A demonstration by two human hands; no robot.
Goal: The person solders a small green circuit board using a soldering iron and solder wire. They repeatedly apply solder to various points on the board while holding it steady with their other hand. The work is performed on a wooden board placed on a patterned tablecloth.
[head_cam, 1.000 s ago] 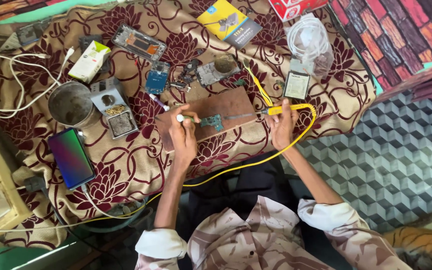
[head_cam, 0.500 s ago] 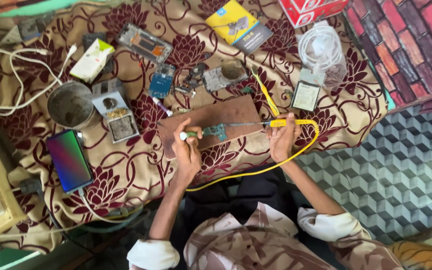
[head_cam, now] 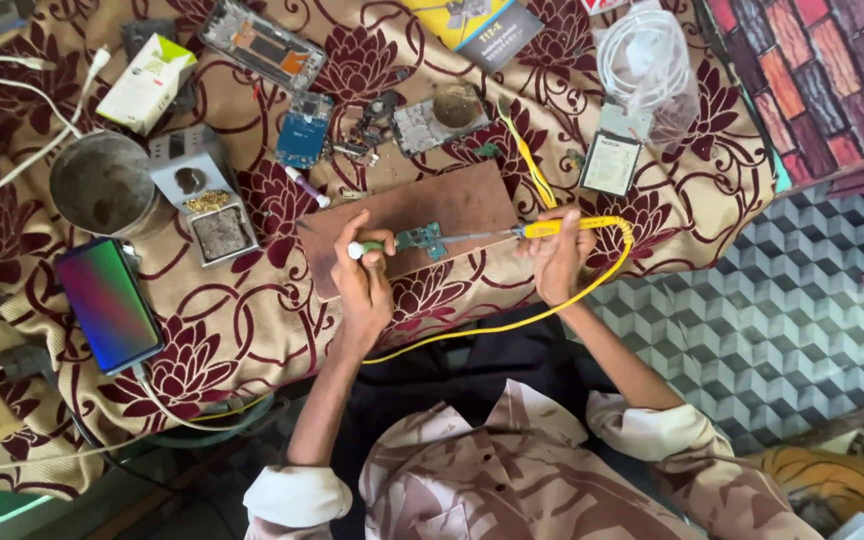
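Landmark: a brown wooden board [head_cam: 432,215] lies flat on the maroon-flowered cloth [head_cam: 252,330], right in front of the seated person.

Circuit board: a small green circuit board [head_cam: 420,240] lies on the wooden board, near its front edge, between the two hands.

Left hand: the left hand [head_cam: 362,285] rests at the board's front left corner, fingers curled tight round a small green-and-white tool [head_cam: 362,249] whose pale end points away from the circuit board. The grip is closed on it.

Right hand: the right hand [head_cam: 557,262] sits just off the board's right end, fingers wrapped closed about the yellow handle of a soldering iron [head_cam: 542,229]. Its thin metal tip reaches left over the board to the circuit board.

Cable: a yellow cable [head_cam: 512,320] runs from the iron's handle, loops past the right hand and trails along the board's front side, toward the person's lap.

Beyond the board: a blue circuit board [head_cam: 302,130] and small loose parts lie behind it; a phone frame [head_cam: 262,45] lies farther back.

Left of the board: a grey holder with brass wool [head_cam: 202,195], then a round metal tin [head_cam: 102,185], and a phone with a glowing screen [head_cam: 107,305] nearer the person.

Right of the board: a flat phone battery [head_cam: 612,160] and a clear bag of white cable [head_cam: 652,65] behind it.
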